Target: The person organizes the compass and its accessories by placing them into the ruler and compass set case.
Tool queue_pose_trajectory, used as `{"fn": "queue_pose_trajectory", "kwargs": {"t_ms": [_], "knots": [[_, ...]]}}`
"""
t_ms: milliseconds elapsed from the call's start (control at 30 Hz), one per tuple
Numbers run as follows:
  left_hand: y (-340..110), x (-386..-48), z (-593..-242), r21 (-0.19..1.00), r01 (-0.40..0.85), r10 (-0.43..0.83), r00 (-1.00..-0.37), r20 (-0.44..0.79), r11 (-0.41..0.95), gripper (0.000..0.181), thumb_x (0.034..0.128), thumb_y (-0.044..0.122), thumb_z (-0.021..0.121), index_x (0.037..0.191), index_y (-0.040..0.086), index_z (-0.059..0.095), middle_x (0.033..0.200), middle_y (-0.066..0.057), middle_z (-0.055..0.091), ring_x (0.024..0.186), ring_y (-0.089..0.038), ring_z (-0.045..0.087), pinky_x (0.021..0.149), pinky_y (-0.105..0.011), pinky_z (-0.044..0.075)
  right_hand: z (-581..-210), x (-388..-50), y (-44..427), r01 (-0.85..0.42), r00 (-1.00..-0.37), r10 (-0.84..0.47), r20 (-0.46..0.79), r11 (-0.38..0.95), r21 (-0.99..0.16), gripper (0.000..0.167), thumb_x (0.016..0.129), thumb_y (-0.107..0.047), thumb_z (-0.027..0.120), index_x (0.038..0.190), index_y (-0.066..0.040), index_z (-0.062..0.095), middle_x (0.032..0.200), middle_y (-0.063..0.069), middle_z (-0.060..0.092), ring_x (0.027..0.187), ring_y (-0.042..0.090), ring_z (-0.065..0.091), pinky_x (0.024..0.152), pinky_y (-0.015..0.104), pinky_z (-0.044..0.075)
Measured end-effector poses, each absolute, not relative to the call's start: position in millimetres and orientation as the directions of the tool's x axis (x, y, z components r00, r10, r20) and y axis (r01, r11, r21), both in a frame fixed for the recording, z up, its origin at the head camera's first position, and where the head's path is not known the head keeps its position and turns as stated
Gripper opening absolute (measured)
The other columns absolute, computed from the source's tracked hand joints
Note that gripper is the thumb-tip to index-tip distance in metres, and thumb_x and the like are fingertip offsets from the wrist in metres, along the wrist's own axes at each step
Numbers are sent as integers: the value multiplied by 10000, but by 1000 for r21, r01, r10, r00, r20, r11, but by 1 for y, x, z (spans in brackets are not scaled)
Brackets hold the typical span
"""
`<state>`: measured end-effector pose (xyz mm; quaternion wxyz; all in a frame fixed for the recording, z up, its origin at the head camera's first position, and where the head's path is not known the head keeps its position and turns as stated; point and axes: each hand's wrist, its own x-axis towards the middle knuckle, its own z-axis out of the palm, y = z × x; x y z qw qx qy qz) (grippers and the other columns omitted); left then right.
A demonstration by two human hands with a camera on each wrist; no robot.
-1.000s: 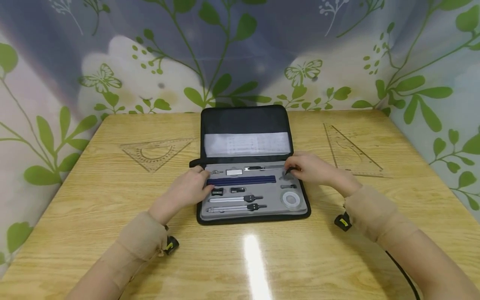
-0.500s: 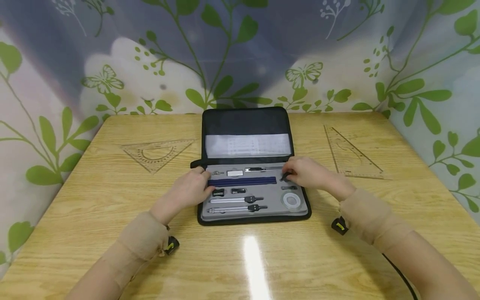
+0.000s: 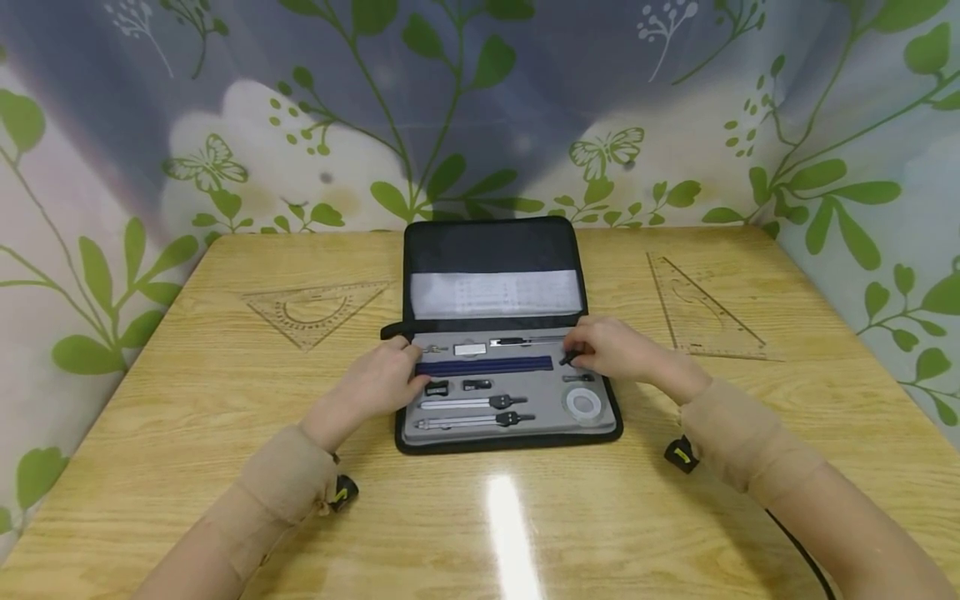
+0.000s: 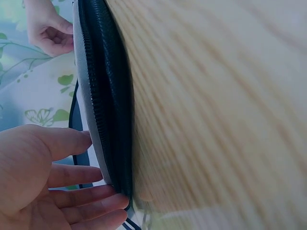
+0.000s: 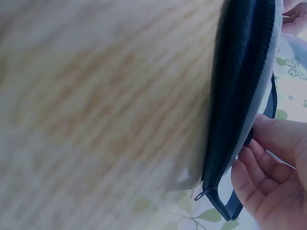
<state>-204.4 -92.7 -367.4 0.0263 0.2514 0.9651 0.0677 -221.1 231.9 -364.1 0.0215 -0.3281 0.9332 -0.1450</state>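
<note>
- Nearest on the surface (image 3: 465, 533) is the front rim of the opened case (image 3: 510, 446); behind it, two compasses (image 3: 508, 418) and a white ring (image 3: 571, 406) lie in the grey tray.
- Farther in are the sharpener (image 3: 437, 388), the blue pencils (image 3: 487, 366), the eraser (image 3: 470, 349) and the knife (image 3: 513, 342). These pieces lie in place, so I judge the tray is almost in order.
- The left grip (image 3: 378, 375) rests at the left edge of the case, its fingers loosely extended, holding no piece.
- The right grip (image 3: 615, 346) is narrow: it pinches a small black piece (image 3: 568, 358) above the tray, beside the pencils' end. This piece seems not yet settled, and its exact contact with the tray I cannot tell.
- Farther, the lid (image 3: 491, 250) stands open, and two clear set squares (image 3: 307, 336) (image 3: 720, 342) lie outside, one on each side; closing is, in my judgement, not yet done.
- Compared with one second ago, the black piece is lower and closer to the pencils' end; the left grip and set squares stayed.
</note>
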Motion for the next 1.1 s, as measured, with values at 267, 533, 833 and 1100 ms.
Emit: {"fn": "queue_pose_trajectory", "kwargs": {"t_ms": [267, 533, 833, 1100], "knots": [[-93, -204, -368, 143, 474, 481, -876, -18, 869, 405, 864, 260, 649, 1110, -58, 598, 871, -105, 539, 711, -194, 509, 642, -356, 474, -363, -222, 236, -603, -784, -618, 59, 735, -310, 138, 781, 31, 648, 914, 17, 683, 799, 56, 591, 703, 163, 536, 622, 311, 458], [-93, -204, -369, 147, 478, 484, -875, -1, 866, 403, 864, 262, 649, 1107, -56, 602, 878, -108, 542, 724, -203, 521, 651, -365, 478, -363, -220, 233, -575, -804, -594, 41, 757, -312, 108, 791, 46, 652, 890, 25, 691, 818, 81, 608, 752, 215, 581, 641, 332, 481], [-94, -204, -369, 158, 484, 489, -872, 7, 861, 388, 865, 247, 650, 1096, -61, 603, 874, -109, 542, 718, -197, 507, 652, -355, 473, -364, -222, 232, -531, -824, -566, 10, 768, -358, 106, 797, 54, 652, 891, 29, 696, 822, 83, 609, 773, 230, 583, 656, 336, 485], [-95, -204, -370, 165, 499, 501, -865, 31, 851, 374, 854, 235, 663, 1070, -66, 608, 838, -101, 536, 693, -193, 497, 626, -348, 462, -366, -229, 237, -417, -858, -508, -77, 776, -474, 112, 809, -1, 668, 911, 15, 712, 847, 72, 652, 739, 164, 569, 638, 302, 467]]}}
